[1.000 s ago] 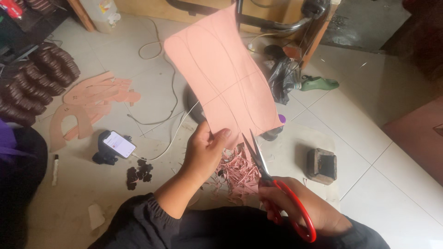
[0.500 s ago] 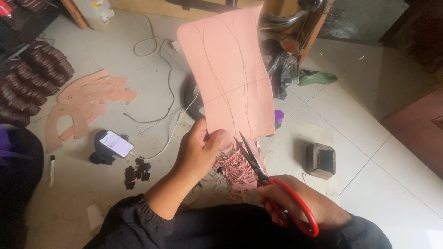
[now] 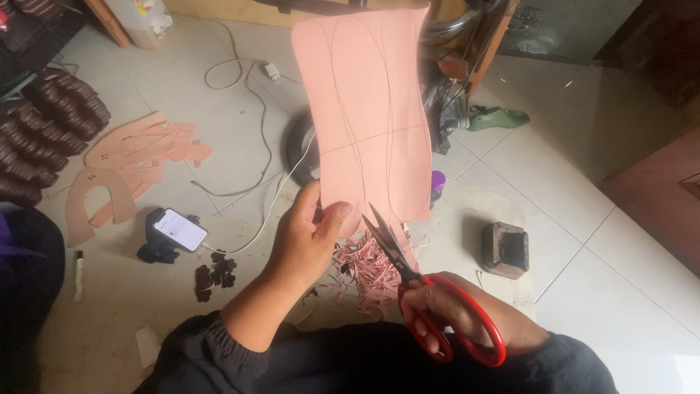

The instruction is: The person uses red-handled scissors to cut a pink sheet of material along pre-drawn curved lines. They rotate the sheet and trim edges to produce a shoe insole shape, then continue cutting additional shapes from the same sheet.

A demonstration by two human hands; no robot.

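Left hand (image 3: pixel 310 233): one, pinching the single pink sheet (image 3: pixel 368 109) at its 7 o'clock corner.
Right hand (image 3: pixel 467 314): one, fingers closed through the red-handled scissors (image 3: pixel 408 273), blades parted at the sheet's 6 o'clock edge.
Floor (image 3: pixel 583 241): one phone (image 3: pixel 179 230) at 9 o'clock.

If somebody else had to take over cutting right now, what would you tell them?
Left hand pinches the bottom edge of the pink sheet, holding it upright. Right hand holds the red-handled scissors, blades open at the sheet's lower edge. Done: pink scraps lie on the floor beneath, cut shapes lie further left. Left: drawn lines on the sheet are mostly uncut.
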